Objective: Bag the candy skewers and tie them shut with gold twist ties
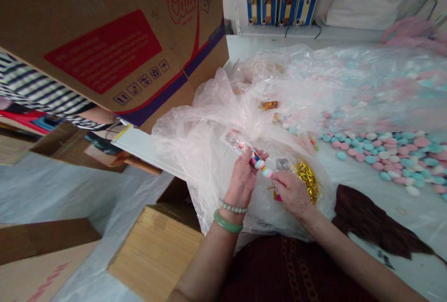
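My left hand, with a beaded bracelet and a green bangle at the wrist, is closed around a small clear packet of pastel candies. A printed label sticks out past its fingers. My right hand pinches the lower end of that packet, just beside the pink candy. Under both hands lies crumpled clear plastic. Gold twist ties lie in a bundle right of my right hand. A small colourful wrapper rests on the plastic further back.
Pink, blue and white candies spread over the table at right, partly under plastic. Dark cloth lies nearer. A large cardboard box stands at upper left, a person's striped sleeve behind it. Open boxes stand below left.
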`<state>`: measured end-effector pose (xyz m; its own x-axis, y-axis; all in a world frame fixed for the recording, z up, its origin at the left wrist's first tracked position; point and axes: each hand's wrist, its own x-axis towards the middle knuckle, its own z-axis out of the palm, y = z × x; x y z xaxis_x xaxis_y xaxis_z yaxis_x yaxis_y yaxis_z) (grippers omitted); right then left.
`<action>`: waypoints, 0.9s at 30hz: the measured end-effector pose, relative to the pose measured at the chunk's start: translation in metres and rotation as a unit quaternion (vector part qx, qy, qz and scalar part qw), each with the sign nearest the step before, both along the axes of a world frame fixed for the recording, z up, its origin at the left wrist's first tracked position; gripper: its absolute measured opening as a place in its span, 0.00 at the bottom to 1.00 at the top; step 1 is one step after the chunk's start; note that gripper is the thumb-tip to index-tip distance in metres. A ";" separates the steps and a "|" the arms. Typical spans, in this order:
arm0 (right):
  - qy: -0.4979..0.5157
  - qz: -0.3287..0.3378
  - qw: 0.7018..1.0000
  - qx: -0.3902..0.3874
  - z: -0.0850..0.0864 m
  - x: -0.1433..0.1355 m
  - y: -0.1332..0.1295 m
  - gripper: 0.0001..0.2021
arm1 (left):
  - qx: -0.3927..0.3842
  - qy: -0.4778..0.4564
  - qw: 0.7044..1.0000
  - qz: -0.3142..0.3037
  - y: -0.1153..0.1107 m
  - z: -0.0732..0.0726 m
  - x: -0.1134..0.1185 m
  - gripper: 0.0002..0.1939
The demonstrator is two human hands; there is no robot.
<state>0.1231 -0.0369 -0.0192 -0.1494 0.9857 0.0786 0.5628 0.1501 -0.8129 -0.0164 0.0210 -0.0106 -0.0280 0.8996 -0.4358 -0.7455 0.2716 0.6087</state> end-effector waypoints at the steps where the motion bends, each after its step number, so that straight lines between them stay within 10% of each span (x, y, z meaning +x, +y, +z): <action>1: 0.050 -0.003 0.998 -0.046 0.000 -0.001 0.001 0.11 | 0.002 0.014 1.000 -0.008 -0.001 -0.001 0.000 0.14; 6: 0.378 -0.048 0.865 -0.327 -0.003 -0.005 0.006 0.10 | -0.020 0.055 0.998 -0.034 -0.004 0.000 -0.001 0.16; 10: 0.545 -0.021 0.738 -0.397 -0.007 -0.001 0.010 0.09 | -0.044 0.040 0.997 -0.057 -0.003 0.002 -0.004 0.16; 16: 0.615 0.001 0.634 -0.469 -0.010 -0.002 0.013 0.05 | -0.039 0.060 0.995 -0.068 -0.004 -0.001 -0.004 0.14; 20: 0.647 0.016 0.601 -0.469 -0.013 -0.011 0.013 0.05 | -0.040 0.052 0.995 -0.076 -0.006 0.001 -0.001 0.13; 27: 0.623 0.035 0.634 -0.457 -0.010 -0.005 0.015 0.06 | -0.069 -0.028 0.993 -0.096 0.008 0.014 -0.026 0.03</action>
